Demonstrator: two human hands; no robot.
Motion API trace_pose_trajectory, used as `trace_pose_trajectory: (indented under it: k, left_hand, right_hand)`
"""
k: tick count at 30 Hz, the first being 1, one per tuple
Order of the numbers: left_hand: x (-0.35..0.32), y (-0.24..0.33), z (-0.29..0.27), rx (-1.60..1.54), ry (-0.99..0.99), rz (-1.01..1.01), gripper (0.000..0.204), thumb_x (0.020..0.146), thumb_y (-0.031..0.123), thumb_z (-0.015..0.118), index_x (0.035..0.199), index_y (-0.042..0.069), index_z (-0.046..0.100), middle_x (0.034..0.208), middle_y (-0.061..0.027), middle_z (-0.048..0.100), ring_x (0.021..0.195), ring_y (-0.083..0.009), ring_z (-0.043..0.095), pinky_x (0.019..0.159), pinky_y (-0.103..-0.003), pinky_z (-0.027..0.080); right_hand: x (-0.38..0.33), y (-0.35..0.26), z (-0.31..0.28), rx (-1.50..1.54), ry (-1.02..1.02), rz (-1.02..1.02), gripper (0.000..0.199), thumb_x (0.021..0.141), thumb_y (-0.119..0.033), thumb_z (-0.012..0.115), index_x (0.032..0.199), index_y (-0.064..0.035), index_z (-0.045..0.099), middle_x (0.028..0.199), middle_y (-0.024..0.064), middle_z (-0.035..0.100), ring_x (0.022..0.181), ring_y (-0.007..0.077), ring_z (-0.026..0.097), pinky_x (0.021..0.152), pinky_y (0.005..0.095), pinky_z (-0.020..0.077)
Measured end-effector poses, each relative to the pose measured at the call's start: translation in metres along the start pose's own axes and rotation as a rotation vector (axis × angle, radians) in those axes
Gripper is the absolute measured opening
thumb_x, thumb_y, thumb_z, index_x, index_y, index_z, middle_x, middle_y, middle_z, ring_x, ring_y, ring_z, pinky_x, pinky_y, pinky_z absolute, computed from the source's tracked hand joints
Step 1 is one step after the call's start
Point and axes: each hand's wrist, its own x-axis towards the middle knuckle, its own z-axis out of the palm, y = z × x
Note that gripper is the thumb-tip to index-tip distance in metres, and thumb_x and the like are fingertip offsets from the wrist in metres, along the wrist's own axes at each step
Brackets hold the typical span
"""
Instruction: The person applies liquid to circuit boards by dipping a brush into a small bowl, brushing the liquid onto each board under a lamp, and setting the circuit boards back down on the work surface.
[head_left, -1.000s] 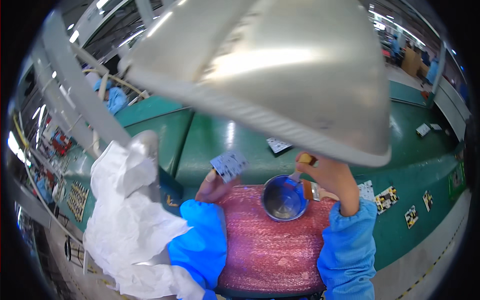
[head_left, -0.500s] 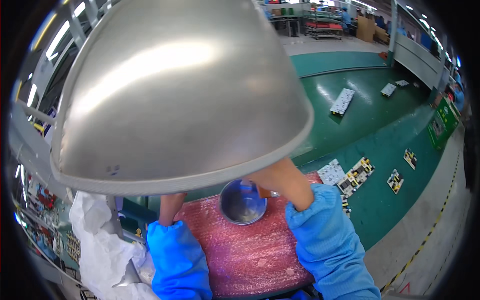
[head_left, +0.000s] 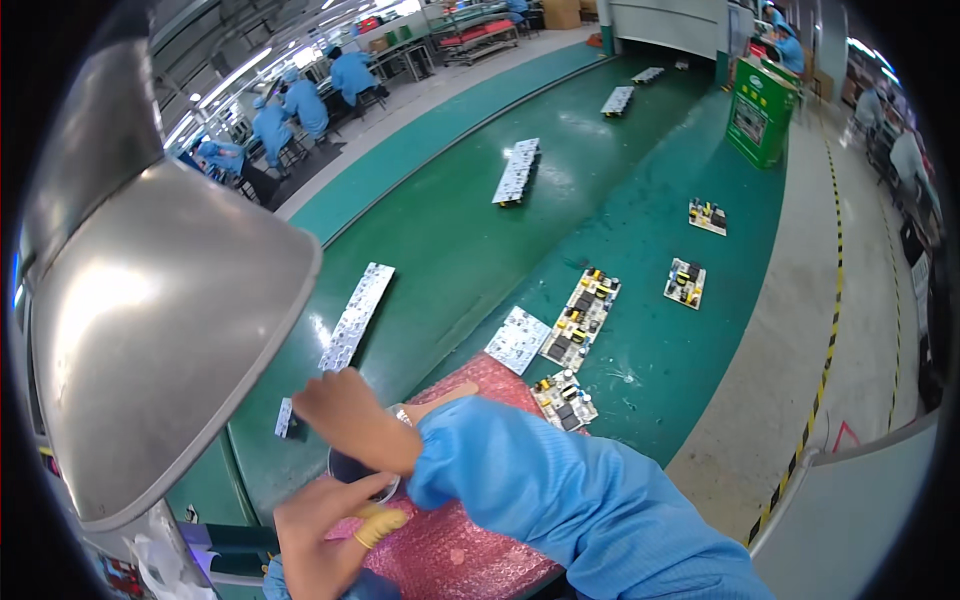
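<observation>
My right hand (head_left: pixel 345 415) is bent left above a dark metal bowl (head_left: pixel 348 466). Its fingers look curled down and their tips are hidden; whatever they hold, if anything, does not show. My left hand (head_left: pixel 315 530) lies at the bowl's near side, forefinger stretched over its rim and thumb apart, with a yellow finger cot on it. Both hands cover most of the bowl, which rests on pink bubble wrap (head_left: pixel 470 545). By my right wrist lies a tan wooden-looking handle (head_left: pixel 445 400). Just left of my right hand is a small circuit board (head_left: pixel 287 420).
A metal lamp shade (head_left: pixel 170 330) hangs close on the left. Circuit boards lie across the green surface: a long white one (head_left: pixel 357 315), a populated one (head_left: pixel 580 320) and several others. A green box (head_left: pixel 760 110) stands far right. Seated people in blue (head_left: pixel 305 105) work far left.
My view has swung right, so the lamp shade now sits at the left and uncovers my hands. The right hand has moved across the bowl to the left; the orange item near it no longer shows.
</observation>
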Motion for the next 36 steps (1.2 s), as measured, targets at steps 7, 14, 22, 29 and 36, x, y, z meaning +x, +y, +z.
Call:
trace_pose_trajectory:
  k: [7, 14, 22, 29, 36]
  left_hand:
    - [0.104, 0.042, 0.105, 0.279, -0.344, 0.592, 0.035, 0.071, 0.019, 0.073, 0.103, 0.007, 0.063, 0.077, -0.0097, 0.063, 0.076, -0.029, 0.06, 0.065, -0.041, 0.049]
    - [0.117, 0.025, 0.21, 0.46, -0.462, 0.695, 0.026, 0.071, 0.015, 0.067, 0.094, 0.008, 0.057, 0.082, -0.0144, 0.062, 0.08, -0.0297, 0.062, 0.066, -0.04, 0.051]
    - [0.108, 0.015, 0.214, 0.53, -0.472, 0.568, 0.035, 0.066, 0.009, 0.07, 0.096, 0.002, 0.052, 0.082, -0.0166, 0.062, 0.081, -0.0328, 0.062, 0.063, -0.042, 0.051]
    - [0.118, 0.036, 0.185, 0.27, -0.452, 0.498, 0.039, 0.062, 0.004, 0.071, 0.096, 0.0, 0.052, 0.079, -0.0194, 0.061, 0.078, -0.0355, 0.061, 0.068, -0.045, 0.051]
    - [0.074, 0.022, 0.05, -0.599, 0.012, 0.172, 0.056, 0.064, 0.009, 0.082, 0.112, -0.004, 0.055, 0.108, -0.0113, 0.06, 0.098, -0.018, 0.061, 0.089, -0.033, 0.05]
  right_hand:
    - [-0.003, -0.018, 0.019, -0.051, 0.01, 0.139, 0.004, 0.072, -0.013, 0.062, 0.075, -0.011, 0.062, 0.071, 0.0029, 0.06, 0.069, 0.0205, 0.059, 0.057, 0.0336, 0.0409]
    - [-0.007, 0.005, 0.018, -0.069, -0.011, 0.19, 0.007, 0.07, -0.013, 0.065, 0.076, -0.0104, 0.062, 0.072, 0.0029, 0.06, 0.07, 0.0207, 0.06, 0.057, 0.0334, 0.0412]
    - [0.001, -0.015, 0.024, -0.081, 0.17, 0.157, 0.006, 0.068, -0.01, 0.066, 0.065, -0.0139, 0.069, 0.068, 0.0027, 0.067, 0.066, 0.02, 0.067, 0.049, 0.0311, 0.044]
    - [-0.003, -0.014, 0.021, -0.09, 0.202, 0.147, 0.005, 0.069, -0.01, 0.065, 0.067, -0.013, 0.068, 0.067, 0.0034, 0.066, 0.066, 0.0222, 0.066, 0.052, 0.0328, 0.0458]
    - [-0.024, -0.021, -0.022, 0.037, 0.191, 0.047, 0.007, 0.074, -0.01, 0.06, 0.079, -0.0099, 0.065, 0.068, 0.0082, 0.061, 0.072, 0.0246, 0.064, 0.057, 0.0351, 0.0472]
